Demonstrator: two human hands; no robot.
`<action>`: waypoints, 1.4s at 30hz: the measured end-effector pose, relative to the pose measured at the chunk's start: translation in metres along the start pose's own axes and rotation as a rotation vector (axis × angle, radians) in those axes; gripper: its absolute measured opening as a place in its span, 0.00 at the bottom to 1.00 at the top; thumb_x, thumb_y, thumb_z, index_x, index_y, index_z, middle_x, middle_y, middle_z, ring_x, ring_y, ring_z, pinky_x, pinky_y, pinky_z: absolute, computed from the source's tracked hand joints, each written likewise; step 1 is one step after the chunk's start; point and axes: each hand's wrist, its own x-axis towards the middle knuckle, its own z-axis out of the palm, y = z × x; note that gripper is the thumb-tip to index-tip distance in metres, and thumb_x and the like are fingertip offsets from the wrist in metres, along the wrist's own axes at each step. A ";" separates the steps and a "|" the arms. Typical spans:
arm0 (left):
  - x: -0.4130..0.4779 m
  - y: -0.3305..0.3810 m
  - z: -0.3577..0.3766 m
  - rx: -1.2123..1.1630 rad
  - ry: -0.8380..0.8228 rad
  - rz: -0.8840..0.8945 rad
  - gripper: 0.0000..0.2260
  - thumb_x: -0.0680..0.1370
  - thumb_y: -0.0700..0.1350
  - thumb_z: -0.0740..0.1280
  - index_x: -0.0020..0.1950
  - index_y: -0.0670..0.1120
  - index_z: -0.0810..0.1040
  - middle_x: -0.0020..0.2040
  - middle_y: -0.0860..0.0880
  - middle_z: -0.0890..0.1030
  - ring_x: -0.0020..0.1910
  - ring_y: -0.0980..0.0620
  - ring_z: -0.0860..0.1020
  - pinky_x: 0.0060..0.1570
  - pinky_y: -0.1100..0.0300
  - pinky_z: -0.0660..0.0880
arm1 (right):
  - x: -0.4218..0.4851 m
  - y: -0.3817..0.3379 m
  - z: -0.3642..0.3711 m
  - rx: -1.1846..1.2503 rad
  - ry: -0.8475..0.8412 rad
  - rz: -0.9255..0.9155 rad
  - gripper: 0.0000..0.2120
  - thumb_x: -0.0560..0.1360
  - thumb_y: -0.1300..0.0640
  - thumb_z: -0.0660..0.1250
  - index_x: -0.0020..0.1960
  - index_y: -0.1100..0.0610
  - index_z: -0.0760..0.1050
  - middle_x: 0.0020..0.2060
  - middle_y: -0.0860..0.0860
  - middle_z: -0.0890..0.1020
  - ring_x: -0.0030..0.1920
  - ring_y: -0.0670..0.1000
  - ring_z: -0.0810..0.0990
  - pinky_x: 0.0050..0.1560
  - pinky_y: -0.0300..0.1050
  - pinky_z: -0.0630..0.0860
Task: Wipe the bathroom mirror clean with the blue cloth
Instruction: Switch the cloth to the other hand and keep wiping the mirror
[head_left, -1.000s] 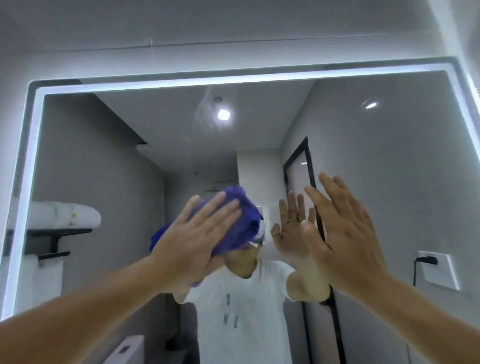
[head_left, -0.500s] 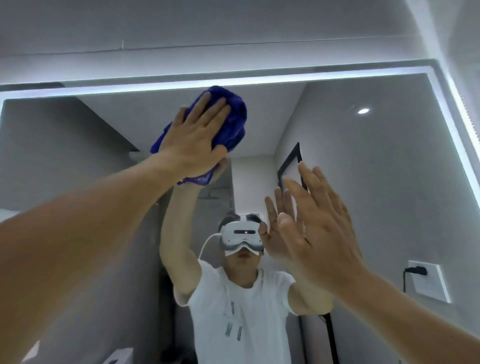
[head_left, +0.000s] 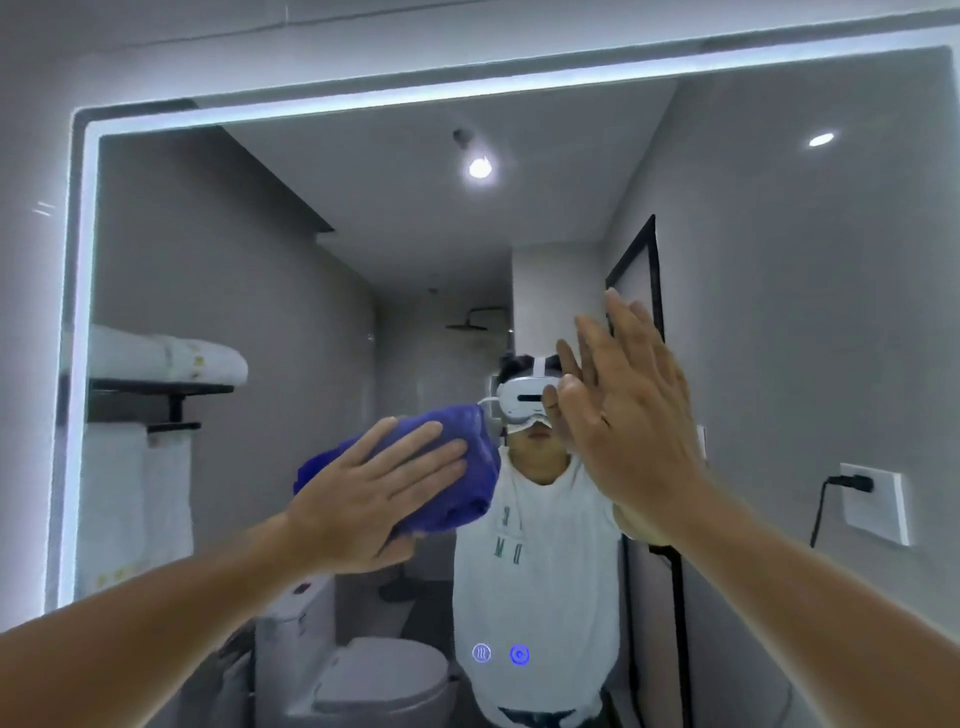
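Straight left fingers (head_left: 415, 444) press blue cloth (head_left: 470, 467) on mirror (head_left: 234, 260); right fingers (head_left: 626, 332) spread.

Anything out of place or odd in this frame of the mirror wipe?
One thing: the bare right hand seems to lie flat against the mirror while the left hand presses the blue cloth to it, so it may leave prints. Nothing looks askew, spilled or damaged.

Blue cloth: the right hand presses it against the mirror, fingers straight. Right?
Not quite. The head view shows the left hand, not the right, pressing the blue cloth against the mirror, fingers straight. The right hand is open and holds nothing.
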 end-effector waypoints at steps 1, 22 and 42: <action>0.001 -0.003 -0.002 -0.013 0.003 0.013 0.35 0.76 0.55 0.62 0.80 0.47 0.56 0.79 0.47 0.59 0.79 0.45 0.56 0.76 0.43 0.52 | -0.001 -0.001 0.001 0.006 -0.005 0.000 0.29 0.77 0.47 0.50 0.77 0.51 0.58 0.79 0.48 0.52 0.78 0.46 0.43 0.77 0.50 0.46; -0.055 0.090 0.026 -0.131 0.100 -0.417 0.33 0.78 0.54 0.65 0.79 0.44 0.59 0.79 0.47 0.58 0.79 0.43 0.54 0.75 0.40 0.54 | -0.107 -0.041 0.054 -0.066 -0.029 0.136 0.27 0.79 0.52 0.54 0.76 0.58 0.62 0.78 0.54 0.57 0.78 0.53 0.50 0.76 0.48 0.46; -0.155 0.176 0.044 -0.228 0.004 -0.152 0.33 0.78 0.50 0.59 0.81 0.45 0.51 0.81 0.47 0.50 0.80 0.44 0.49 0.77 0.41 0.47 | -0.245 -0.017 0.076 -0.007 -0.161 0.364 0.29 0.78 0.50 0.53 0.77 0.59 0.59 0.77 0.54 0.59 0.78 0.52 0.51 0.74 0.43 0.50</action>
